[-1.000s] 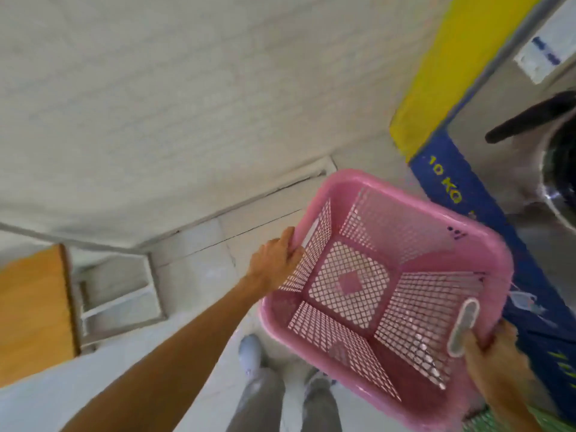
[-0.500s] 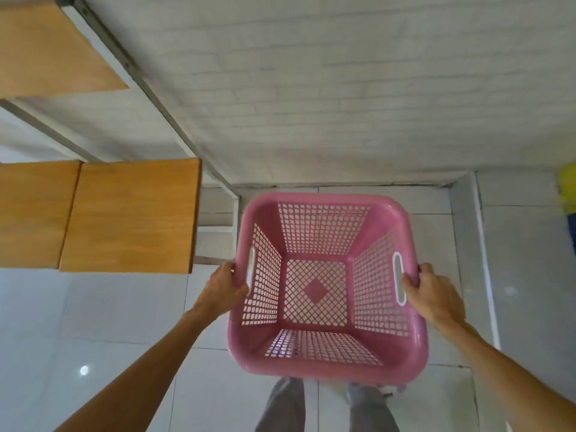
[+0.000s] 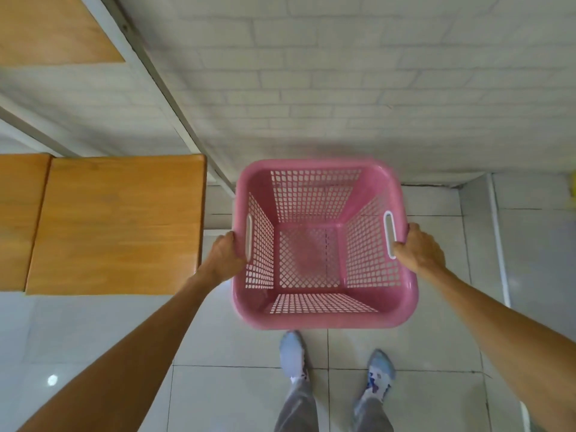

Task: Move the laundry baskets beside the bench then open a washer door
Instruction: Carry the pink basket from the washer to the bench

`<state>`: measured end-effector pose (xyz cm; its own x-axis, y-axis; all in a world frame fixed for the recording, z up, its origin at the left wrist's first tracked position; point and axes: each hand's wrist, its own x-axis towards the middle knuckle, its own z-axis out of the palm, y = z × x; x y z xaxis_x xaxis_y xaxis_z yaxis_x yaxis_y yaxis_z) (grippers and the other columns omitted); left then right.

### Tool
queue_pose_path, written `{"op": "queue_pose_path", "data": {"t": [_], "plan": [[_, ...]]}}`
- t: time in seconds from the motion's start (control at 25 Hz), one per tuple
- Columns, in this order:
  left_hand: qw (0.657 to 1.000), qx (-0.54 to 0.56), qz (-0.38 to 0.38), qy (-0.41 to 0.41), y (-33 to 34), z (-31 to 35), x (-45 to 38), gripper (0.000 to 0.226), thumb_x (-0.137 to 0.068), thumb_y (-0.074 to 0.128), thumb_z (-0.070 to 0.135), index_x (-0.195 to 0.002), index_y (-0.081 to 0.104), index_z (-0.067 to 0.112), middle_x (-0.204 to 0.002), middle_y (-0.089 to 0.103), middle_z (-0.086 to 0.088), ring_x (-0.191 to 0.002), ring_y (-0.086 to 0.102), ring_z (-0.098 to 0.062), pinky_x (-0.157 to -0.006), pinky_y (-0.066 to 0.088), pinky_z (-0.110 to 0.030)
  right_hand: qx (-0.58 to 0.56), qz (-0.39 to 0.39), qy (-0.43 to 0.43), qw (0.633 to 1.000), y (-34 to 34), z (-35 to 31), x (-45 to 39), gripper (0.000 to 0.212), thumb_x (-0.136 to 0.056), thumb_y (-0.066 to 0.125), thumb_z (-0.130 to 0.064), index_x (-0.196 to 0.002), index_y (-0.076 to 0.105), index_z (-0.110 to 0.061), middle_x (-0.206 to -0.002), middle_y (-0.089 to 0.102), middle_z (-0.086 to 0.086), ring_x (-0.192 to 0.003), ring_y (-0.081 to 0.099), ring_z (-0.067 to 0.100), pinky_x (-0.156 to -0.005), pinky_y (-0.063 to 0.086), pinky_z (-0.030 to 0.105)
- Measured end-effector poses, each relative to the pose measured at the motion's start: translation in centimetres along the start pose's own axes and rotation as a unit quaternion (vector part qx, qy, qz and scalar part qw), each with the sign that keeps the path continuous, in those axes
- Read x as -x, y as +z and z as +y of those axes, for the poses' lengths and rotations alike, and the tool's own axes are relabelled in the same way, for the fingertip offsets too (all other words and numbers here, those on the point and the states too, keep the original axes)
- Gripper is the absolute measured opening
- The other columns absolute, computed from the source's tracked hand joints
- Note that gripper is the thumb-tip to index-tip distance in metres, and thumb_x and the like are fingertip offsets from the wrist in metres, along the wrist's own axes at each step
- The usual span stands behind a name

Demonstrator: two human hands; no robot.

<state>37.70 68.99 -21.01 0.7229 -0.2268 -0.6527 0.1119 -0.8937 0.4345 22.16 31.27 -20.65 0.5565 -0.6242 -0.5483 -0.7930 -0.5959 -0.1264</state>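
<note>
1. The pink laundry basket sits at the centre of the view, open side up and empty, with its latticed walls and floor showing the tiles through the holes.
2. The left hand grips the basket's left rim next to the white handle slot; the fingers are curled under and around the outer edge, closed tight on the plastic, with the thumb hidden from view.
3. The right hand grips the basket's right rim, its fingers wrapped closed on the edge at the lower end of the other white handle slot.
4. Whether the basket rests on the floor or hangs just above it cannot be told; its edges are slightly blurred.
5. The wooden bench lies just to the left of the basket, with a narrow gap of tile between the bench's end and the basket's left wall, where the left hand sits.
6. Beyond the basket, on its far side, stands a white brick wall, very near the basket's far rim.
7. On the near side of the basket, two light blue shoes stand on the pale floor tiles, with grey trouser legs below them.
8. A sliver of yellow shows well to the right of the basket at the frame edge.
</note>
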Motion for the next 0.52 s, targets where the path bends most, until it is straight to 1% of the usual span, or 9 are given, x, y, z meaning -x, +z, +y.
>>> {"op": "queue_pose_path", "data": {"t": [0.08,0.16,0.2,0.28,0.32,0.4,0.44,0.52], "plan": [[1.000,0.010,0.005,0.006,0.0,0.1,-1.7,0.037,-0.080,0.059,0.021,-0.113,0.055,0.005,-0.106,0.067,-0.011,-0.090,0.068,-0.031,-0.073,0.062,-0.049,-0.007,0.015,0.002,1.000,0.2,-0.5,-1.1,0.041,-0.084,0.060,-0.024,-0.121,0.050,-0.008,-0.089,0.065,0.007,-0.064,0.065,0.029,-0.059,0.059,0.040],[1.000,0.012,0.021,0.015,0.0,0.3,-3.2,0.035,-0.084,0.055,0.024,-0.116,0.052,0.008,-0.109,0.064,-0.012,-0.098,0.065,-0.033,-0.077,0.060,-0.053,-0.013,0.010,-0.006,1.000,0.0,-0.9,-2.1,0.039,-0.088,0.059,-0.019,-0.124,0.049,-0.009,-0.092,0.066,0.009,-0.063,0.061,0.027,-0.053,0.053,0.032],[0.999,0.014,0.033,0.013,0.1,0.4,-3.8,0.033,-0.087,0.051,0.026,-0.116,0.051,0.010,-0.111,0.063,-0.013,-0.101,0.063,-0.034,-0.079,0.059,-0.055,-0.022,0.006,-0.010,1.000,-0.1,-1.0,-2.6,0.038,-0.089,0.058,-0.018,-0.126,0.049,-0.011,-0.095,0.068,0.010,-0.065,0.061,0.028,-0.055,0.052,0.032],[0.999,0.006,0.047,0.006,-0.1,1.0,-4.5,0.030,-0.092,0.049,0.027,-0.118,0.049,0.012,-0.116,0.059,-0.015,-0.107,0.060,-0.036,-0.084,0.057,-0.056,-0.051,0.014,-0.006,0.999,-0.3,-1.4,-3.2,0.038,-0.091,0.055,-0.020,-0.128,0.048,-0.015,-0.102,0.070,0.013,-0.075,0.067,0.033,-0.064,0.058,0.040],[0.999,-0.004,0.045,0.002,-0.2,1.5,-4.6,0.033,-0.093,0.050,0.026,-0.122,0.047,0.011,-0.119,0.056,-0.016,-0.110,0.058,-0.036,-0.087,0.055,-0.054,-0.074,0.013,-0.005,0.997,-0.6,-1.6,-3.2,0.039,-0.093,0.055,-0.023,-0.130,0.046,-0.015,-0.104,0.070,0.014,-0.078,0.069,0.035,-0.067,0.060,0.042],[0.999,-0.031,0.037,0.005,-0.9,3.4,-3.3,0.049,-0.090,0.057,0.027,-0.133,0.040,0.012,-0.126,0.051,-0.015,-0.118,0.051,-0.034,-0.086,0.051,-0.049,-0.121,0.003,-0.002,0.993,-1.5,-2.0,-1.8,0.047,-0.095,0.057,-0.026,-0.136,0.039,-0.011,-0.109,0.068,0.016,-0.082,0.070,0.037,-0.067,0.058,0.039],[0.998,-0.043,0.034,0.017,-1.5,4.6,-2.0,0.057,-0.089,0.060,0.028,-0.139,0.037,0.013,-0.130,0.049,-0.015,-0.123,0.048,-0.036,-0.087,0.049,-0.049,-0.136,-0.003,-0.004,0.991,-2.5,-2.3,-0.3,0.052,-0.095,0.059,-0.027,-0.138,0.037,-0.008,-0.113,0.067,0.018,-0.087,0.070,0.038,-0.066,0.055,0.036],[0.999,-0.031,0.021,0.039,-3.7,7.9,2.2,0.069,-0.089,0.064,0.029,-0.147,0.030,0.012,-0.142,0.044,-0.018,-0.132,0.042,-0.040,-0.098,0.044,-0.056,-0.146,-0.020,-0.020,0.989,-5.6,-3.0,4.6,0.055,-0.096,0.059,-0.029,-0.141,0.037,-0.005,-0.123,0.063,0.017,-0.101,0.067,0.037,-0.070,0.048,0.032]]}}
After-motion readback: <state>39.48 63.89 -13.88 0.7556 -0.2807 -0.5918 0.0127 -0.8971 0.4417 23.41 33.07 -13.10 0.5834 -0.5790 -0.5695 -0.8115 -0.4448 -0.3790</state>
